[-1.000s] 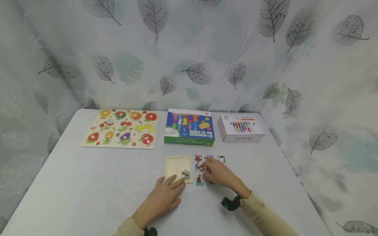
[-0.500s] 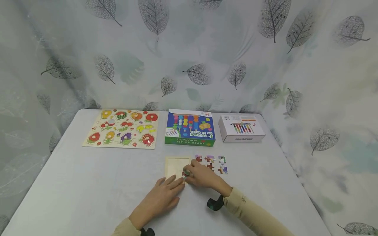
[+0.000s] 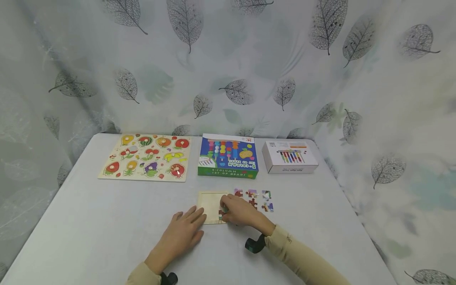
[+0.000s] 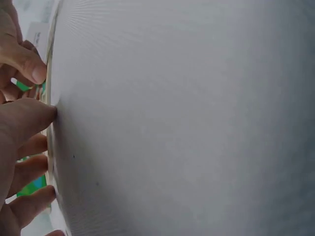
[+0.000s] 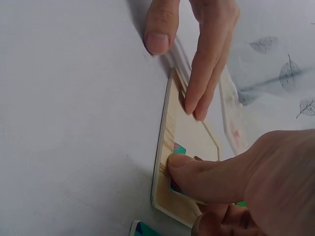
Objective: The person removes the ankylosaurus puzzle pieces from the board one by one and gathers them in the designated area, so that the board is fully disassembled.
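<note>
A small wooden puzzle tray (image 3: 209, 202) lies on the white table. My left hand (image 3: 178, 233) has its fingers spread, the fingertips resting on the tray's left side. Over the tray's right side, my right hand (image 3: 244, 211) pinches a small greenish jigsaw piece (image 3: 225, 209), mostly hidden by the fingers. Just below it, a piece (image 3: 220, 215) sits in the tray's near right corner. In the right wrist view, the thumb presses down at a green piece (image 5: 179, 148) inside the tray's rim. Several loose jigsaw pieces (image 3: 253, 203) lie right of the tray, some hidden behind the right hand.
Along the back stand a fruit peg puzzle board (image 3: 146, 158), a blue and green bead-set box (image 3: 228, 156) and a white box (image 3: 290, 157). A leaf-print curtain (image 3: 228, 67) hangs behind the table. One loose piece (image 5: 143, 229) lies close by the tray in the right wrist view.
My right hand has moved left from the loose pieces to the tray, carrying a jigsaw piece. My left hand has slid left from the tray's near edge to its left side.
</note>
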Available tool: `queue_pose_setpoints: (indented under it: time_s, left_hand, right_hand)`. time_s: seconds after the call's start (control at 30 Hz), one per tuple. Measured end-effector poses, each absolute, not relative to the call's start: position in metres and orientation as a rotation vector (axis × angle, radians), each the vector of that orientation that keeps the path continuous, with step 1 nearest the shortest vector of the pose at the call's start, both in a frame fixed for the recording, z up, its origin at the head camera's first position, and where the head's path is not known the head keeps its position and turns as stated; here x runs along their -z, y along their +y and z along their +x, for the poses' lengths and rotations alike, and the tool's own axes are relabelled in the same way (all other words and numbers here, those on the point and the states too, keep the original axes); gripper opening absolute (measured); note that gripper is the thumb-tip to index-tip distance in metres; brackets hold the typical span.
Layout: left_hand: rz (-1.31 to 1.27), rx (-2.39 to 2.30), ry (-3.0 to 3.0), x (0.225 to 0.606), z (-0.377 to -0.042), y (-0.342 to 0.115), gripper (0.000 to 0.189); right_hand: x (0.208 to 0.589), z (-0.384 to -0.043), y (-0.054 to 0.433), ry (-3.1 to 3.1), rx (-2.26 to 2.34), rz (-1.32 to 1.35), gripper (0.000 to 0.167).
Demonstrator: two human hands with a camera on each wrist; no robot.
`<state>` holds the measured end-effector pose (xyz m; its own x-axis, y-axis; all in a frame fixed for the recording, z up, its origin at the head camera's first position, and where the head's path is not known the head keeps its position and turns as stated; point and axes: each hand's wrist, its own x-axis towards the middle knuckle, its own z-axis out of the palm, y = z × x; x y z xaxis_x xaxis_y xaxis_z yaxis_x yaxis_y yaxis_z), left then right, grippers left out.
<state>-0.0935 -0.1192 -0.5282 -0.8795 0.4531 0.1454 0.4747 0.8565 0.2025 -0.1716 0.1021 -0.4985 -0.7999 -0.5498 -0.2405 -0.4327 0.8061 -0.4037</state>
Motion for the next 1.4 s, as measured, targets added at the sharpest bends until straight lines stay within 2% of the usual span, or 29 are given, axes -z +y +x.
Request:
queue_pose_setpoints:
  time_s: [0.2,0.4,0.67,1.0,1.4]
  left_hand:
    - [-0.750,0.355,-2.922,0.529,-0.095,-0.119,0.044]
    - [-0.745,0.351,-2.932,0.527,-0.096,-0.118,0.043]
    - [-0.730,0.363,-2.932,0.524,-0.097,-0.116,0.043]
    - [-0.728,0.358,-2.930,0.525,-0.099,-0.117,0.042]
    - [-0.740,0.384,-2.923,0.524,-0.098,-0.118,0.042]
  right_hand:
    - [0.499,-0.170,0.103,2.639,0.533,-0.737,0.032]
    - [0.495,-0.173,0.114,2.604,0.641,-0.845,0.017]
    - [0.478,-0.176,0.169,2.581,0.848,-0.722,0.014]
    - [0.476,-0.170,0.251,2.654,0.781,-0.573,0.011]
    - [0.499,-0.164,0.264,2.659,0.805,-0.531,0.013]
